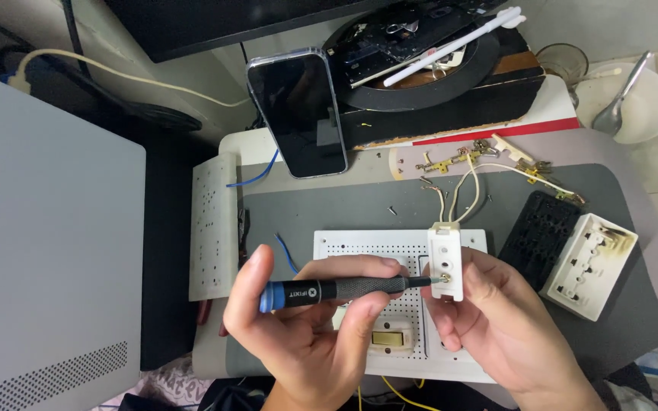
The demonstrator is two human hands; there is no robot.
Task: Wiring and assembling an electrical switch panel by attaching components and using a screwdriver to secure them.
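A black screwdriver (344,290) is gripped by the closed left hand (306,335), its tip set in a white socket module (446,262) clasped by the right hand (496,320) above the perforated white plate (359,247); bare grey mat (329,209) is left beyond.

A dark phone (298,114) leans upright ahead of me. A spoon (618,103) rests in a white bowl (645,114) at my far right, and a grey case (47,251) stands left.

I see a black screwdriver (336,290) with a blue cap, a white socket (446,262), a white dotted panel (367,247), a grey mat (359,207) and cream wires (462,190).
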